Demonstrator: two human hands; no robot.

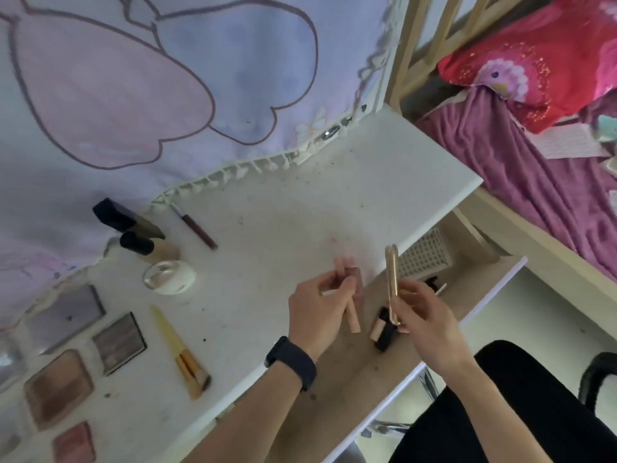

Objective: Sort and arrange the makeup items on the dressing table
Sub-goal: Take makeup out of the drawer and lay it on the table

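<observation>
Two hands hold slim makeup tubes over the front edge of the white tabletop (300, 208).
The left hand (319, 309) pinches a pale pink tube (354, 317); the right hand (425, 317) grips a gold tube (391, 275) upright. Further left lie a yellow-handled brush (182, 352), palettes (118, 342), a round jar (169, 277) and dark-capped bottles (147, 243).

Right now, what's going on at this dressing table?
A person at the white dressing table is mid-sort. The left-hand grip pinches a pale pink tube; the right-hand grip holds a slim gold tube upright. Palettes, a yellow-handled brush, a round jar and two dark-capped bottles lie along the table's left side. A dark item and a beige tube sit on the lower shelf below the gold tube.
</observation>
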